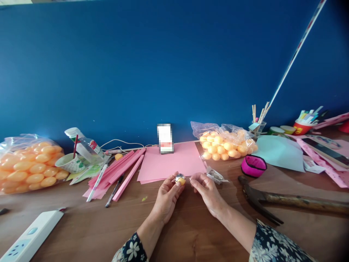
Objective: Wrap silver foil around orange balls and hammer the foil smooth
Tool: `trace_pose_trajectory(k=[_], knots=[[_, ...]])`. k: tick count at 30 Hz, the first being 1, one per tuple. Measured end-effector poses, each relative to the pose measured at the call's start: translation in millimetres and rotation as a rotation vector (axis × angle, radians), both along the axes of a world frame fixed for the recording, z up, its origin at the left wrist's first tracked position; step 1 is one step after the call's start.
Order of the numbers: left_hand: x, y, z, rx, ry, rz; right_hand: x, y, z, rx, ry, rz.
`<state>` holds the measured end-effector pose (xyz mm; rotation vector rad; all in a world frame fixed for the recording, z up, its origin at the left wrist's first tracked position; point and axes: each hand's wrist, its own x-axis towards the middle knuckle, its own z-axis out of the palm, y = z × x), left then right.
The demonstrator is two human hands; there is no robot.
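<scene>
Between the fingertips and thumb of my left hand [169, 194] is a small orange ball [181, 181] with a shiny silver cap on its upper part. My right hand [207, 189] is just to the right of it, apart from the ball. Its thumb and index finger are pinched together, and whatever tiny thing they hold is too small to name. Behind both hands lie pink paper sheets [169, 163]. A small clear packet of tiny metallic bits [216, 176] rests beside my right hand.
Bags of orange balls stand at left [29, 167] and back right [226, 145]. A hammer [297, 200] and magenta wristband [253, 166] lie right. Pink strips [120, 169], pens, a paper cup [70, 163], a bottle [87, 145] and a power strip [35, 236] are left. A phone [165, 138] stands behind.
</scene>
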<state>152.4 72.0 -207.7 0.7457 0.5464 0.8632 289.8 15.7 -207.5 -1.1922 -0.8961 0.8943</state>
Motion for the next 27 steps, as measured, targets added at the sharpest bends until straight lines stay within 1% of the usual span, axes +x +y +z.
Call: trace_pose_trajectory(k=[9,17,22,27], knots=[[0.8,-0.5,-3.5,0.057,0.031,-0.009,-7.9,-4.4,1.4,-0.015,0.027,0.053],[2.7,0.5,-6.9,0.106,0.066,-0.021,-6.4,-3.8,0.5,0.004,-0.025,0.045],[3.5,-0.1,-6.0,0.123,0.1,-0.02,-5.4,-3.3,-1.7,-0.031,-0.044,0.035],[4.1,-0.2,-6.9,0.144,0.125,-0.012,-6.7,-4.1,1.4,-0.042,-0.042,0.027]])
